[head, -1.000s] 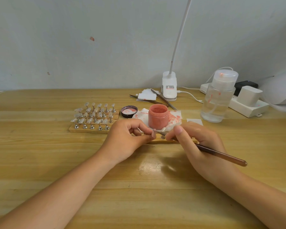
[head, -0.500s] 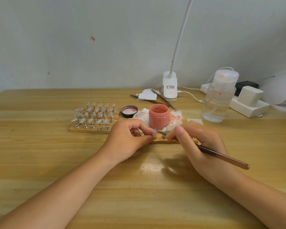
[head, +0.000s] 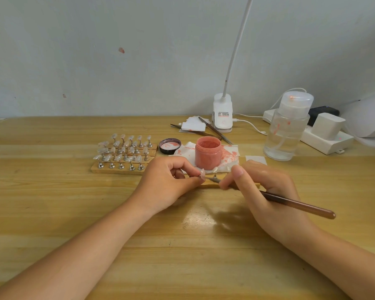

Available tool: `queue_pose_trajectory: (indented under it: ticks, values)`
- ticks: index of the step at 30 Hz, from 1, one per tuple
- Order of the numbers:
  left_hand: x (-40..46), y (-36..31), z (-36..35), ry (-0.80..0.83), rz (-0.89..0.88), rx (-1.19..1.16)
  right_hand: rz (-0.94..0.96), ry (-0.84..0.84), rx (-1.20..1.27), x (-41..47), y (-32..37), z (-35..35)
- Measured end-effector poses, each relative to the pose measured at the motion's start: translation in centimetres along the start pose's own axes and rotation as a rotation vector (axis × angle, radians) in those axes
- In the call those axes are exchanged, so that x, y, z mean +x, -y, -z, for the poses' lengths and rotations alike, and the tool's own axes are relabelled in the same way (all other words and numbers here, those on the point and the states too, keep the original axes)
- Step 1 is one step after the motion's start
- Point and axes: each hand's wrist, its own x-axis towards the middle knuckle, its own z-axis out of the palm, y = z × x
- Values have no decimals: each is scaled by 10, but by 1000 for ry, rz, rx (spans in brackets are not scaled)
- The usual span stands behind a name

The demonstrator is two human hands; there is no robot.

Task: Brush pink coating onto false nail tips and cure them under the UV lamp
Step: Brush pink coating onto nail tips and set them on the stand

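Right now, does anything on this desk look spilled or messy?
Yes: pink smears stain the white tissue under the open pink jar, and pink marks spot the clear pump bottle. Nothing is tipped over.

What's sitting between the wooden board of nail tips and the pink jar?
In the head view, a small round black lid, pink-smeared inside, lies between them.

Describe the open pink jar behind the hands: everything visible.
The short round pink jar stands upright with no lid, its threaded neck bare. It looks like translucent plastic filled with pink coating, the inside wall smeared the same pink. It stands on a white tissue stained with pink dabs, just beyond the two hands, and neither hand touches it. A dark round lid with pink residue inside lies face up to its left, apart from it.
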Motion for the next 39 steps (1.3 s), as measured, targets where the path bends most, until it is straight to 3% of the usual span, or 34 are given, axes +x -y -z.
queue_pose_trajectory:
  ticks: [14, 18, 23, 30, 39]
  values:
    - [0, 0, 0, -3, -6, -13, 34, 36, -29, 0, 0, 0]
    - [0, 1, -1, -6, 6, -24, 42, -46, -58, 2, -1, 0]
    - [1, 1, 0, 2, -9, -23, 39, 10, -24, -1, -1, -1]
    - [1, 0, 1, 0, -31, -70, 29, -104, 68, -1, -2, 1]
    - [0, -3, 0, 17, -95, -51, 6, -72, 18, 3, -1, 0]
